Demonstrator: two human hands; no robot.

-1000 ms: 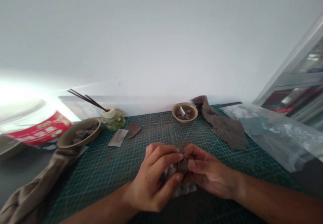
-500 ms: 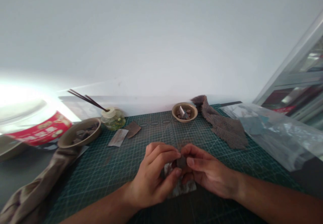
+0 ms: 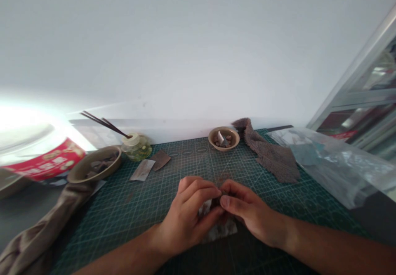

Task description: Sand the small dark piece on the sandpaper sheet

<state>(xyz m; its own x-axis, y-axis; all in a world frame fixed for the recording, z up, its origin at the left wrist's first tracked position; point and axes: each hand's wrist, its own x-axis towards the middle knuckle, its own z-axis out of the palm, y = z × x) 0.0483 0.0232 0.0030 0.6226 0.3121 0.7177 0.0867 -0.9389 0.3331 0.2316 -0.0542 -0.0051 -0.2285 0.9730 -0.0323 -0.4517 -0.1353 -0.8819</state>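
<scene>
Two bowls [image 3: 79, 171] — brownish pieces [image 3: 102, 165] inside.

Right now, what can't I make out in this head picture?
In the head view:
Small dark piece: mostly covered by left hand and right hand; outline unclear.
Pale sheet beneath: partly hidden by both hands.
Red label: lettering blurred.
Leftmost bowl: cut off by the left edge.

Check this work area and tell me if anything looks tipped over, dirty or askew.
Nothing looks tipped over. The green cutting mat has brownish smudges, one left of the left hand, one just beyond the right hand, which look like dirt. The brown towel lies crumpled, its far end bunched near the wall.
</scene>
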